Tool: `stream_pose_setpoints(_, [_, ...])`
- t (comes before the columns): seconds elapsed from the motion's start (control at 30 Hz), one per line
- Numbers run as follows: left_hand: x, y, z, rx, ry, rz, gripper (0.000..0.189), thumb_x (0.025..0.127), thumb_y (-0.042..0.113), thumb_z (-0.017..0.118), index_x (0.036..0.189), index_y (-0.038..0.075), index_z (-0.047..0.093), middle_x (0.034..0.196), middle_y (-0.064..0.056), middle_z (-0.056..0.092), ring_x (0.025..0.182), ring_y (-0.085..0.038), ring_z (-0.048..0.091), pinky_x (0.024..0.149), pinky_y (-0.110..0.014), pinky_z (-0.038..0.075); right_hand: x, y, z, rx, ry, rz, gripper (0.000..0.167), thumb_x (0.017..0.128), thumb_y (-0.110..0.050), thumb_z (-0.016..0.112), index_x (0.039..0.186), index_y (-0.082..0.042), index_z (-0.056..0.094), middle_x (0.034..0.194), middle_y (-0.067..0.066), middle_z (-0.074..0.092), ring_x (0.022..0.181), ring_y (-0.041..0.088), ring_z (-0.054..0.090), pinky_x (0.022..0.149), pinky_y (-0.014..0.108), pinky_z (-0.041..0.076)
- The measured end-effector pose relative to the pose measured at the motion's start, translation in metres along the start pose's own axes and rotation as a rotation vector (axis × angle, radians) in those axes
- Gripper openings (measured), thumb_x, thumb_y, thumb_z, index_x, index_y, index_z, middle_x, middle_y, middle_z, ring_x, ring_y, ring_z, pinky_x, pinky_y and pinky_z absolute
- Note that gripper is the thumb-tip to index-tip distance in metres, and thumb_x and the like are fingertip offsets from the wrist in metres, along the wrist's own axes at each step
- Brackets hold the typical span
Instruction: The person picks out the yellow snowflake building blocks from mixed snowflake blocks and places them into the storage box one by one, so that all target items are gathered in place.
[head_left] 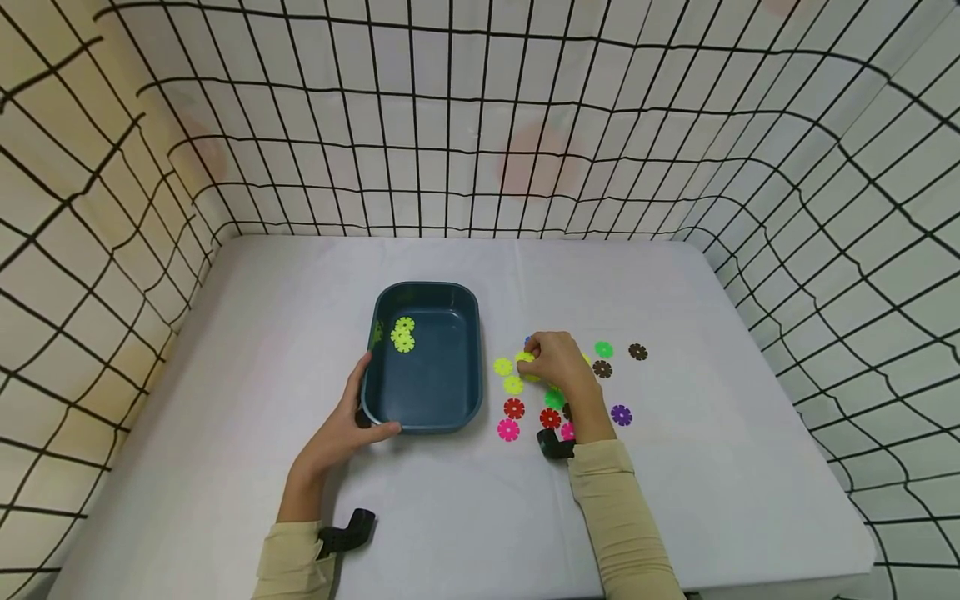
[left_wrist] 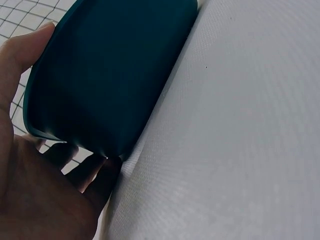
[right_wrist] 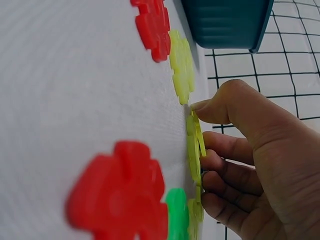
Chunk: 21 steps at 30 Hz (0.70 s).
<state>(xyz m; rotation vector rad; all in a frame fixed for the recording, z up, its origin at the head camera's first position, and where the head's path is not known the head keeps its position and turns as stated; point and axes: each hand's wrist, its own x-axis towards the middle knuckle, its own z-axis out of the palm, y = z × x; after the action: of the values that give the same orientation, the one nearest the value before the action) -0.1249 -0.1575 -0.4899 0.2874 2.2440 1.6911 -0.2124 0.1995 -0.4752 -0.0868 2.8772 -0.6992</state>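
Note:
My left hand (head_left: 339, 435) grips the near left corner of a dark blue plastic tray (head_left: 442, 379), thumb on its near rim and fingers along its left side. Several yellow snowflake discs (head_left: 403, 342) lie inside, toward the tray's left wall. To the right of the tray, my right hand (head_left: 561, 364) reaches down over scattered discs, with thumb and fingers pinching a yellow snowflake disc (right_wrist: 201, 134). In the right wrist view that disc is tilted up from another yellow one (right_wrist: 192, 150) beneath it. The hand and forearm hide part of the scatter.
Around the right hand lie red discs (head_left: 513, 408), pink discs (head_left: 508, 430), green discs (head_left: 603, 350), brown discs (head_left: 637, 352) and a purple disc (head_left: 621, 415). A black wire grid (head_left: 465, 108) stands along the back and sides of the white-covered table (head_left: 712, 483).

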Motion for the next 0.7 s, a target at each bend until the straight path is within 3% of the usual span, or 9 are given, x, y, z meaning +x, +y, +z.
stream_pose_setpoints(0.7, [-0.0012, 0.0016, 0.0004, -0.027, -0.003, 0.020, 0.112, 0.081, 0.019, 0.078, 0.155, 0.037, -0.005, 0.164, -0.010, -0.010, 0.151, -0.038, -0.004, 0.114, -0.068, 0.010, 0.0008, 0.0003, 0.0022, 0.030, 0.015, 0.037, 0.030, 0.078, -0.028, 0.075, 0.099, -0.006, 0.071, 0.089, 0.006, 0.066, 0.084, 0.021, 0.057, 0.079, 0.033, 0.052])
